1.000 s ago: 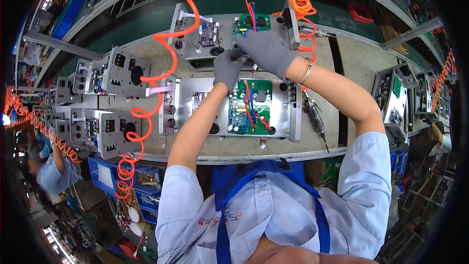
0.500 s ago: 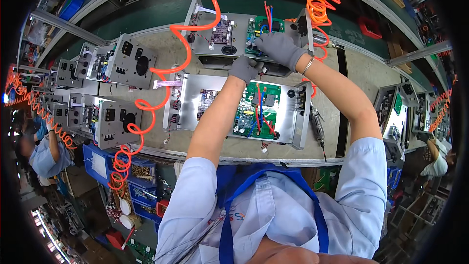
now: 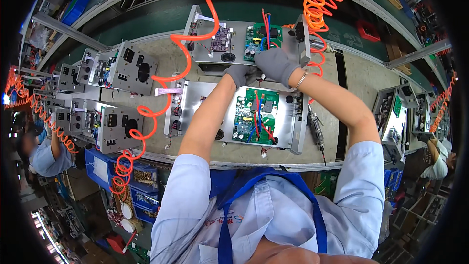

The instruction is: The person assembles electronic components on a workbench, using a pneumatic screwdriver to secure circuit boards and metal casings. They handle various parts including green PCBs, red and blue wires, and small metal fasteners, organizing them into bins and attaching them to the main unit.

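Observation:
My left hand (image 3: 238, 74), in a grey glove, is curled at the near edge of the far metal chassis (image 3: 239, 57). Close beside it, my right hand (image 3: 276, 66), gloved alike, bends down over the same edge with its fingers bunched. Whatever the fingertips hold is hidden. A small white connector shows just below the hands. The far chassis carries a green circuit board (image 3: 255, 44) with red and blue wires and a purplish board (image 3: 222, 40). Nearer me lies a second open chassis (image 3: 286, 129) with its own green board (image 3: 246, 124); my left forearm covers part of it.
Coiled orange air hoses (image 3: 181, 68) hang across the bench. A powered screwdriver (image 3: 316, 129) lies right of the near chassis. More metal chassis (image 3: 132, 68) stand at the left, others (image 3: 396, 115) at the right. Blue parts bins (image 3: 146, 178) sit below the bench's front edge.
My right hand has come down and toward me, off the far green board to the chassis's near edge. My left hand has shifted slightly left. The view has tilted a little.

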A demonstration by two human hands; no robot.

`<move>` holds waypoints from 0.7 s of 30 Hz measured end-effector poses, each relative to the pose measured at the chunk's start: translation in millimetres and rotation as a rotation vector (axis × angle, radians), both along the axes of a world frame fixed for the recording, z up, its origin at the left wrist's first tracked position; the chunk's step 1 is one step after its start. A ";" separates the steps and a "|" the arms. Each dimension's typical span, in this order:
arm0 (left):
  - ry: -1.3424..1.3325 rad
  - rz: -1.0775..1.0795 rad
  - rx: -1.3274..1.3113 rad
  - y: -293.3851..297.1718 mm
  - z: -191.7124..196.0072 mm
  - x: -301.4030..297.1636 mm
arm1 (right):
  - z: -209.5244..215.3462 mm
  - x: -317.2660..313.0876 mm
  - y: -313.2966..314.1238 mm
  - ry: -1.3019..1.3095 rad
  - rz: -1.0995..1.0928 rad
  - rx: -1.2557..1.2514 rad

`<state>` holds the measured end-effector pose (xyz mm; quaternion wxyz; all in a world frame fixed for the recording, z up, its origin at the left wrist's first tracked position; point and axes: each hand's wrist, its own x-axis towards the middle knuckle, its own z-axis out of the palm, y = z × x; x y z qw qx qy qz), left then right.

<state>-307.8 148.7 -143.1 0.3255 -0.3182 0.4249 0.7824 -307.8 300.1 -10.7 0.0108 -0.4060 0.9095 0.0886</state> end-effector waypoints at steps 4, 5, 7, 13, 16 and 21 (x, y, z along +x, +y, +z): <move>0.045 -0.070 -0.044 -26.3 -2.8 8.4 | 41.9 -16.9 2.9 -0.032 0.005 -0.171; -0.021 -0.060 -0.065 -23.4 4.8 7.9 | 43.4 -18.5 9.3 -0.045 0.000 -0.204; -0.016 -0.024 -0.181 -18.9 12.0 11.8 | 40.0 -19.0 14.2 -0.082 -0.002 -0.274; 0.575 -1.351 -1.264 -24.4 37.5 7.7 | 19.0 -13.6 7.8 -0.152 0.093 -0.217; 0.213 -0.722 -0.937 -41.1 -15.9 -3.0 | 15.5 0.7 19.0 -0.074 0.107 -0.335; 0.090 -0.438 -0.676 -62.2 -39.9 0.4 | 40.7 7.4 22.7 -0.056 -0.223 -0.050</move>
